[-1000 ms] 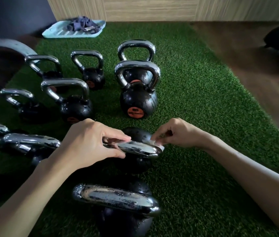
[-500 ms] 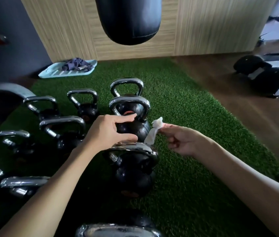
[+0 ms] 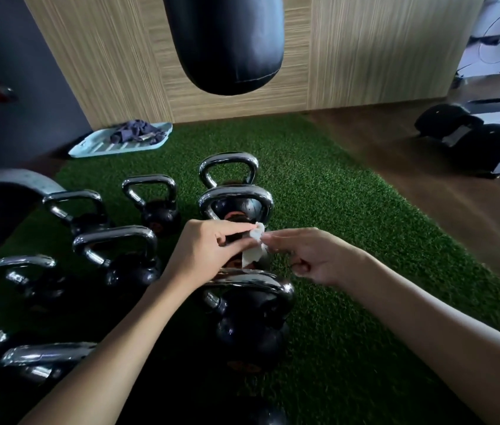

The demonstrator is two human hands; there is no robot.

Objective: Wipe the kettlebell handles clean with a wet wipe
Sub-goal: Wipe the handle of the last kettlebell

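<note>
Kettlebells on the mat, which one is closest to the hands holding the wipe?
The kettlebell whose handle sits just under the left hand; the rest stand farther back or off to the left.

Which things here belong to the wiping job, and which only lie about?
Job: wet wipe, pinched by left hand and right hand; kettlebell below the hands; other kettlebells.
Lying about: punching bag; blue tray with dark cloth; black machine at right.

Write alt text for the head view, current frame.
The left hand and right hand pinch a small white wet wipe between them above a black kettlebell with a chrome handle. More kettlebells stand in rows on green turf; a black punching bag hangs beyond.
</note>
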